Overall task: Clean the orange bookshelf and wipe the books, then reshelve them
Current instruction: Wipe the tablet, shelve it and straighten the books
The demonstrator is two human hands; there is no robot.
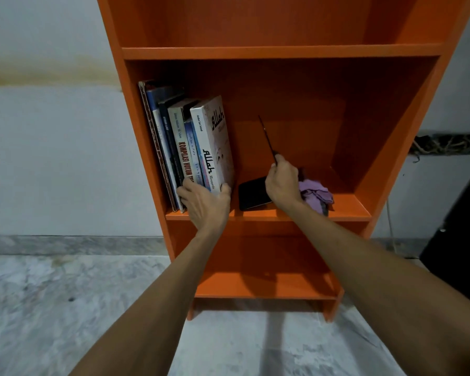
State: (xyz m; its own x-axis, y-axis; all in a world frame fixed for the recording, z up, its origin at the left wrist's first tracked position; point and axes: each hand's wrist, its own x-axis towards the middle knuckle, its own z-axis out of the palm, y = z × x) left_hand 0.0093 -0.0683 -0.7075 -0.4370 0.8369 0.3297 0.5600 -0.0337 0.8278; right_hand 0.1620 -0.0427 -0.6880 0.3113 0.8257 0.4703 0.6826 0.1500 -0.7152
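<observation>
An orange bookshelf (282, 52) stands against a pale wall. On its middle shelf, several books (190, 147) stand upright at the left, the outermost a white one. My left hand (204, 202) clasps the lower ends of this row. My right hand (282, 183) is closed on a thin dark book (267, 139), seen edge-on and tilted, held up in the shelf's open middle. A dark flat book (253, 194) lies on the shelf board between my hands. A purple cloth (316, 194) lies crumpled just right of my right hand.
The shelf above and the shelf below hold nothing visible. A marble-patterned floor (65, 308) spreads in front. A dark object (456, 240) stands at the right edge, with tangled cables (451, 145) on the wall above it.
</observation>
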